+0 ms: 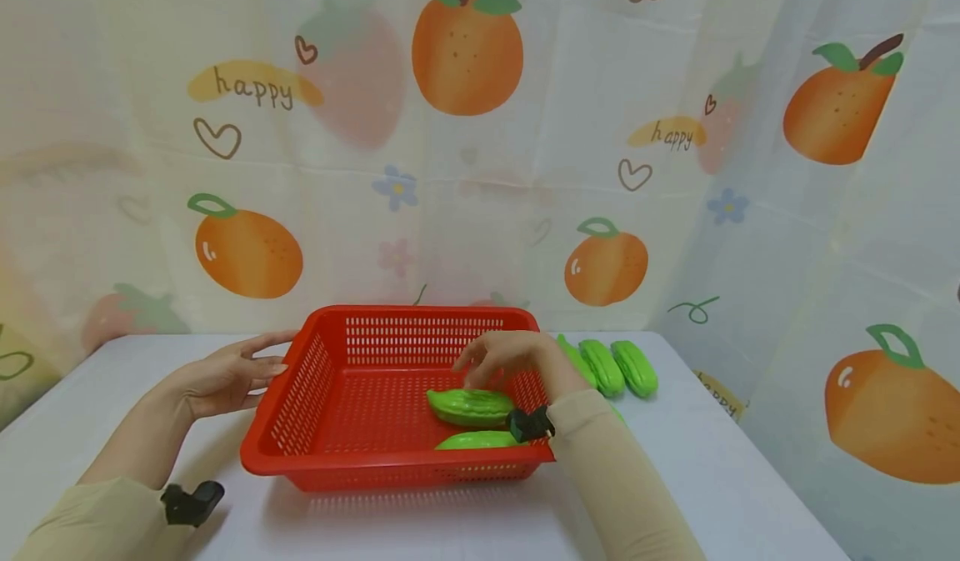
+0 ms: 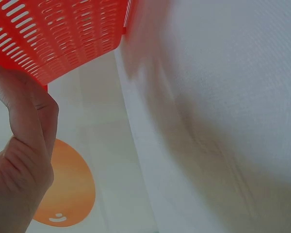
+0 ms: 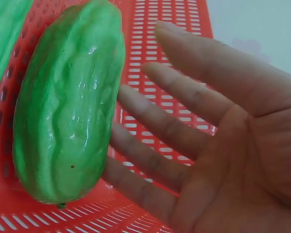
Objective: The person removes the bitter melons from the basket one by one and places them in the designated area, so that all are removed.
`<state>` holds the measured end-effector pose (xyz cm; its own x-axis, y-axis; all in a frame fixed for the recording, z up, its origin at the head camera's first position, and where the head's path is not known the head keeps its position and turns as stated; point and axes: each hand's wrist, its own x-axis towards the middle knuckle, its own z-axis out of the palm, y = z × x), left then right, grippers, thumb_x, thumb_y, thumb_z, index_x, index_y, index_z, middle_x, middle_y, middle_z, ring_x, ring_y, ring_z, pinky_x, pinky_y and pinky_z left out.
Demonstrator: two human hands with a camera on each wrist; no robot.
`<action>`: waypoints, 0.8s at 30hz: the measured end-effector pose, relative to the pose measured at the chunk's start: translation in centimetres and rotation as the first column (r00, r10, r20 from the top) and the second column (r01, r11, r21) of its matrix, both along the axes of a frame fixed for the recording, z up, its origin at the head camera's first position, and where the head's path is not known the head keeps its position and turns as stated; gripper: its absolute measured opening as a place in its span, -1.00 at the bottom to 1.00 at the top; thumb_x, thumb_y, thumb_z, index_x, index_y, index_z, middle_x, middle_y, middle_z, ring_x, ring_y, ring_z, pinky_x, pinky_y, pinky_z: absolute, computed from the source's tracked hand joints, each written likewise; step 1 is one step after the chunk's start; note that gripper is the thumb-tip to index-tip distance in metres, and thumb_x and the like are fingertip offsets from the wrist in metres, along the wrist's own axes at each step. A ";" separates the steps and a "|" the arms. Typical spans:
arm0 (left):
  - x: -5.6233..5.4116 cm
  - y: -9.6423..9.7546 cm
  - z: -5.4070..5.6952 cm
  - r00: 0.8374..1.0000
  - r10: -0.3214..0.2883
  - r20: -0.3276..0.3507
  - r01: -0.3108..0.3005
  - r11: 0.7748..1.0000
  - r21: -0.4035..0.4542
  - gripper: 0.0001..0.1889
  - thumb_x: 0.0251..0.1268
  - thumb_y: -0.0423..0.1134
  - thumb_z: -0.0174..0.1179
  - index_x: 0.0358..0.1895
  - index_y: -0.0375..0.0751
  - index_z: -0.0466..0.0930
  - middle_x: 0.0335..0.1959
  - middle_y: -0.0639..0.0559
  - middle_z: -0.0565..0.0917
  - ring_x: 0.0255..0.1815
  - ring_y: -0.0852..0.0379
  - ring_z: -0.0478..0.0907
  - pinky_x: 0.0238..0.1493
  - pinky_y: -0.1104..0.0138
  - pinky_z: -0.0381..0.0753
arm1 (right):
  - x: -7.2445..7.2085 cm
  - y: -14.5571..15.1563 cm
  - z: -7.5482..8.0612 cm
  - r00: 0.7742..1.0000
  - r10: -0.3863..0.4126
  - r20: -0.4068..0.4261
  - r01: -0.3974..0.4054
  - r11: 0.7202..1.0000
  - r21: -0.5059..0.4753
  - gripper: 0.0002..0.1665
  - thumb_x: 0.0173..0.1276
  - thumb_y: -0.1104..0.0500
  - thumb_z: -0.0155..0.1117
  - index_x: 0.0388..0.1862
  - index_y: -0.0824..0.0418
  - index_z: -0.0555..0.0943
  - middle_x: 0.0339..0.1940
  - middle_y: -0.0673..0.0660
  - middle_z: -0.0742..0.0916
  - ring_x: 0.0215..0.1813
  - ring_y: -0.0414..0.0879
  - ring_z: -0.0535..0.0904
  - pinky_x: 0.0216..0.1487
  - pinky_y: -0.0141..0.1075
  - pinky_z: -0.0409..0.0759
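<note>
A red plastic basket [image 1: 352, 463] with slotted walls stands on the table. Two green ridged bitter melons lie along its right side: one melon [image 1: 471, 408] farther in, the other melon [image 1: 480, 439] by the near wall. My right hand [image 1: 504, 357] is inside the basket just above the farther melon. The right wrist view shows this hand's fingers spread beside the melon [image 3: 70, 107], fingertips at its edge, not wrapped round it. At the basket's left rim, my left hand [image 1: 228, 375] touches the outside with extended fingers; in the left wrist view its fingertips are partly cut off.
More bitter melons [image 1: 634, 368] lie on the table right of the basket, some partly hidden by my right arm. The white-covered table [image 1: 720, 478] ends at a fruit-printed curtain [image 1: 480, 211] behind and to the right.
</note>
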<state>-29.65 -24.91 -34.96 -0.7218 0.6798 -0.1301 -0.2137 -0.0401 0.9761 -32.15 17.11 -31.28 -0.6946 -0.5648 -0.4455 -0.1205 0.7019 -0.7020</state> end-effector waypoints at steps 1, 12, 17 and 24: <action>0.0 0.0 0.0 1.000 -0.006 0.002 0.006 1.000 0.004 -0.60 0.55 -0.33 -0.12 0.22 0.33 0.37 0.00 0.21 0.74 -0.02 0.22 0.69 0.05 0.28 0.71 | 0.1 0.0 0.0 1.000 -0.005 0.012 0.005 1.000 0.011 -0.41 0.30 0.14 0.33 0.31 0.20 0.51 0.14 0.15 0.70 0.07 -0.14 0.63 0.18 -0.12 0.65; 0.2 0.0 -0.2 1.000 0.013 -0.003 -0.013 1.000 -0.006 -0.59 0.54 -0.31 -0.11 0.20 0.38 0.42 -0.02 0.23 0.75 -0.02 0.21 0.69 0.04 0.28 0.72 | 0.6 0.1 -0.3 0.997 -0.051 0.055 0.045 0.994 0.099 -0.42 0.22 0.20 0.43 0.25 0.12 0.56 0.11 0.03 0.68 0.08 -0.15 0.61 0.24 -0.08 0.60; 0.2 0.0 -0.1 1.000 0.018 -0.006 -0.018 1.000 -0.018 -0.59 0.54 -0.31 -0.11 0.19 0.39 0.40 -0.03 0.25 0.75 -0.02 0.22 0.69 0.05 0.28 0.71 | 0.7 0.0 -0.3 0.995 -0.075 0.068 0.067 0.990 0.125 -0.46 0.16 0.22 0.48 0.15 0.00 0.61 0.12 0.03 0.65 0.11 -0.10 0.57 0.23 -0.04 0.60; 0.2 0.0 0.0 1.000 0.024 0.000 -0.024 0.999 -0.022 -0.61 0.54 -0.30 -0.08 0.18 0.37 0.40 -0.03 0.23 0.75 -0.03 0.22 0.69 0.04 0.28 0.71 | 0.9 -0.2 -0.3 0.992 -0.095 0.088 0.080 0.985 0.156 -0.43 0.12 0.27 0.50 0.14 -0.04 0.61 0.19 0.05 0.59 0.21 -0.05 0.49 0.21 -0.03 0.61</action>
